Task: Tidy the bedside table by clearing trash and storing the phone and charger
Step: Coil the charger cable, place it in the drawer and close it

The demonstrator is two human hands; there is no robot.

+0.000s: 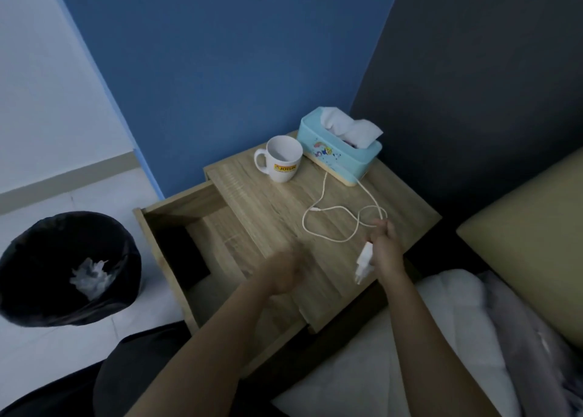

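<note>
Two bare hands over light wooden worktop (271, 208). Right hand (386, 249) grips white charger plug (364, 263) and part of thin white cable (318, 224); rest of cable loops on worktop just past that hand. Left hand (284, 271) blurry, over open wooden drawer (176, 214); can't tell if closed. White mug (282, 159), blue tissue box (342, 151) farther back. Black bin (67, 268) far left of left hand, crumpled white trash (90, 279) inside.
</note>
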